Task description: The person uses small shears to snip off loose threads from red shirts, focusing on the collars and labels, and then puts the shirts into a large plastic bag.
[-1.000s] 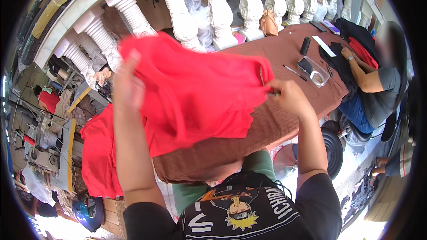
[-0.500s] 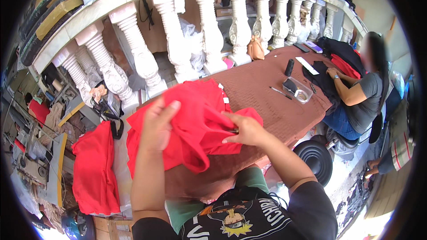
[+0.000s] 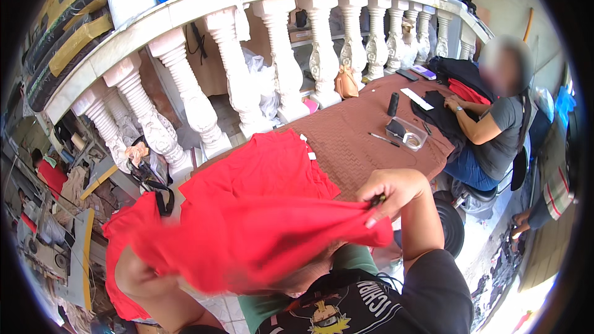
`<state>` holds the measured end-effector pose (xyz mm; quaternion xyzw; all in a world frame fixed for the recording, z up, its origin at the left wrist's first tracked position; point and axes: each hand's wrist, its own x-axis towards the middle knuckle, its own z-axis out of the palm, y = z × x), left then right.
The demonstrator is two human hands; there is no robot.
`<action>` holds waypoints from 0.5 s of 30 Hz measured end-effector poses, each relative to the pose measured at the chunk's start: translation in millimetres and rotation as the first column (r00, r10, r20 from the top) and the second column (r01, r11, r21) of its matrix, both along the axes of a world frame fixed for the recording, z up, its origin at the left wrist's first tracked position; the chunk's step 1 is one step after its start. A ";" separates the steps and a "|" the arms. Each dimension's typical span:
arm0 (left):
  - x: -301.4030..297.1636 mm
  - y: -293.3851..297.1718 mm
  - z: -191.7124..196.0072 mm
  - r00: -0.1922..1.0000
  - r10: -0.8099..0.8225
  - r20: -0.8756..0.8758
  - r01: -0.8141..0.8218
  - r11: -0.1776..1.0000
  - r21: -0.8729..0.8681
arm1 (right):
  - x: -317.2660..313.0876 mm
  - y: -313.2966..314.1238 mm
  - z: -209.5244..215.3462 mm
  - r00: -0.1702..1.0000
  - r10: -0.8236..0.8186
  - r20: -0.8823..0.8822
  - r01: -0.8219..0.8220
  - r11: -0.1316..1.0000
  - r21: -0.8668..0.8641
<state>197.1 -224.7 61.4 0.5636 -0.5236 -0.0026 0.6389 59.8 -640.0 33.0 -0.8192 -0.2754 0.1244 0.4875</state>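
Note:
A red garment [image 3: 260, 244] stretches across in front of me, raised off the table and smeared by motion at its left end. My right hand [image 3: 396, 195] pinches its right end, with a small dark object I cannot make out showing between the fingers. My left hand [image 3: 139, 275] is at the garment's left end, blurred, its fingers hidden by the cloth. Beneath and beyond the lifted cloth, another red garment [image 3: 260, 164] with a white tag lies on the brown-covered table [image 3: 352, 127]. More red fabric [image 3: 147, 207] hangs at the table's left side.
On the table's right part are a clear plastic box [image 3: 413, 140], a pen [image 3: 383, 140], a black cylinder [image 3: 393, 104] and a white strip [image 3: 416, 99]. A co-worker [image 3: 495, 136] sits there handling black cloth. A white balustrade [image 3: 281, 55] runs along the far side.
My hands have moved apart: the right to the right, the left down and left. The red garment, bunched between them before, is now spread out, uncovering the garment lying on the table.

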 end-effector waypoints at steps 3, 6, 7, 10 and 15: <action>52.9 2.1 -18.9 0.977 0.122 -0.172 -0.136 0.988 -0.072 | 23.7 -5.5 -1.6 0.984 0.063 0.168 -0.049 0.995 -0.087; 142.5 -44.7 -1.7 0.889 0.216 -0.404 -0.330 0.913 -0.238 | 88.0 -3.0 -6.8 0.493 -0.563 0.663 0.769 0.638 -0.030; 189.0 -25.5 -44.9 0.839 0.121 -0.531 -0.233 0.961 -0.149 | 107.6 7.8 -1.0 0.133 -0.628 0.767 0.947 0.309 0.088; 230.2 28.8 -156.8 0.405 -0.224 -0.886 0.306 0.947 -0.099 | 118.8 12.1 -17.9 0.087 -0.740 0.667 0.812 0.440 0.383; 130.9 10.2 -235.0 0.381 0.207 -0.901 0.100 0.960 0.263 | 95.6 -25.1 -116.1 0.562 -0.798 0.218 0.825 0.524 -0.212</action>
